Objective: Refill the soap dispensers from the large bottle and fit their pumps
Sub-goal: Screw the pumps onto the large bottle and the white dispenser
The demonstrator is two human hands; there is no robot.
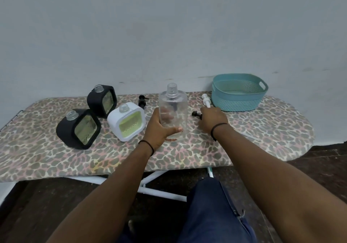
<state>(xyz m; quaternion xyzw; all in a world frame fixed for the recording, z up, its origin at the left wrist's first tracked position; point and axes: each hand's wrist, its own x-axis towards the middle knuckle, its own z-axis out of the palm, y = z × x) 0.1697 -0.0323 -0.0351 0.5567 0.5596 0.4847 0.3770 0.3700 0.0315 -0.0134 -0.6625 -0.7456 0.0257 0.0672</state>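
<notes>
The clear large bottle (173, 113) stands upright and uncapped mid-board, the left hand (159, 128) wrapped round its lower body. Just right, the right hand (213, 118) covers a black pump (196, 114); whether its fingers pinch it I cannot tell. Three open-necked dispensers (126, 121) sit left, a teal basket (238, 92) far right.

We see a clear, glossy plastic bottle (173, 111) on a leopard-print cloth cover (47, 160). Left of the bottle sit two matt black dispensers (78, 128) (102, 100) and a smooth white one (126, 123), all with shiny windows. Right of it stands a perforated teal plastic basket (238, 92).
</notes>
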